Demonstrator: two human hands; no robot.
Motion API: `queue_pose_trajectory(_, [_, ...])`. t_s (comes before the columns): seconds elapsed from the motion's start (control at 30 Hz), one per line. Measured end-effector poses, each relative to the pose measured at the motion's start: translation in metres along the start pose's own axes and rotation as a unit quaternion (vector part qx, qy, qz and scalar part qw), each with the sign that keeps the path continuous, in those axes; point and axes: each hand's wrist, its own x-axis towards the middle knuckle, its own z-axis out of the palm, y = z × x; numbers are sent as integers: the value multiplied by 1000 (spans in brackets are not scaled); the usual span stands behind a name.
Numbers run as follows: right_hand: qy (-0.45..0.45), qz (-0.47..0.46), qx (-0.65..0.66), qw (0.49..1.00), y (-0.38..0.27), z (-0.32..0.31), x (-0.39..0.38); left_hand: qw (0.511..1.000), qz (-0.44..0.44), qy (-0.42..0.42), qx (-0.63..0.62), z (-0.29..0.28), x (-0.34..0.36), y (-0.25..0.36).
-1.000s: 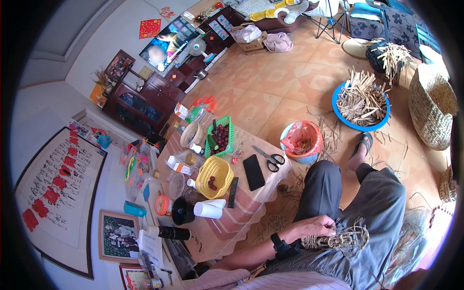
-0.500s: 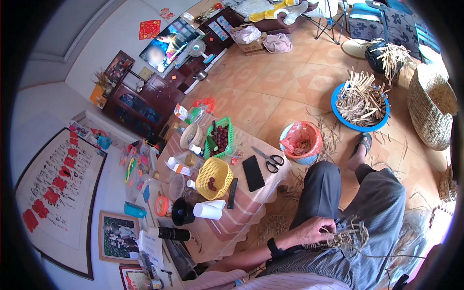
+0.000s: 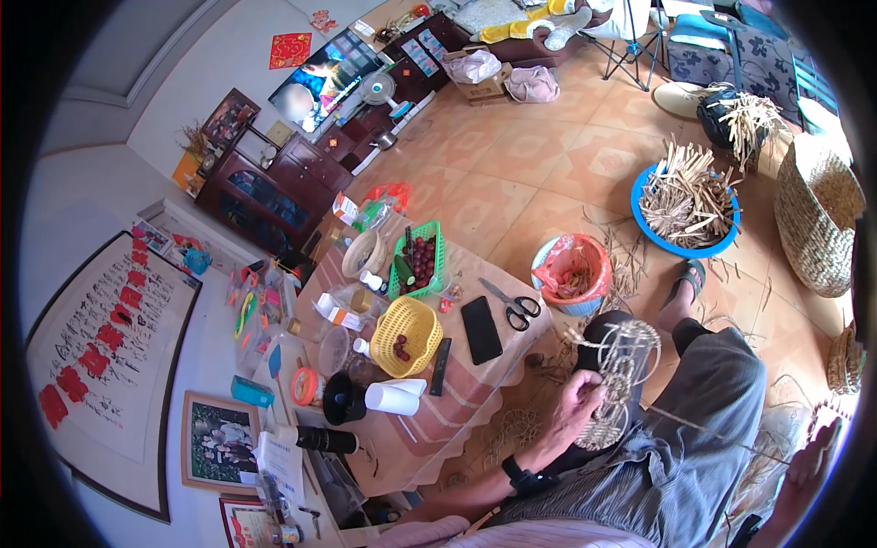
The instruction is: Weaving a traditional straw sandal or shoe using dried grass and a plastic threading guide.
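Note:
My left hand (image 3: 577, 402), with a dark band on its wrist, grips a woven straw piece (image 3: 618, 370) with open loops, held up above my lap. A thin straw cord (image 3: 703, 427) runs nearly taut from the piece across to the right. At the right rim of the view my right hand (image 3: 808, 470) is closed at the cord's far end; its fingers are partly in shadow. My knees in dark trousers lie below the piece.
Left of me, a table holds black scissors (image 3: 517, 309), a phone (image 3: 481, 330), a yellow basket (image 3: 407, 336) and a green basket (image 3: 429, 289). Ahead on the floor stand a red-lined bin (image 3: 594, 294), a blue basin (image 3: 643, 226) of dry straw and a tall woven basket (image 3: 808, 219).
My left hand has lifted the woven piece up and forward off my lap, turning its loops into view. My right hand has come into view at the right, and the cord stretches toward it.

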Motion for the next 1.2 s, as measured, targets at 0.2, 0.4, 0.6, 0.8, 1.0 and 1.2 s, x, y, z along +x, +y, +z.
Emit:
queue_pose_trajectory(0.2, [57,-1,-53,997,26,25,-16,994,19,84,64,-22,-29,-10])
queue_pose_trajectory(0.4, [-108,120,-49,986,26,104,-29,992,-60,58,96,-40,-48,1])
queue_pose_trajectory(0.6, [-1,33,-55,998,33,-46,11,996,-60,-16,-61,-44,-45,-18])
queue_pose_trajectory(0.8, [97,127,-126,979,66,-70,5,990,-132,28,-51,-45,-50,1])
queue_pose_trajectory(1.0, [108,151,-169,968,70,-83,-21,990,-137,4,-34,-43,-48,2])
queue_pose_trajectory(1.2, [149,170,-464,856,100,-54,-50,990,-134,-25,-33,-40,-42,0])
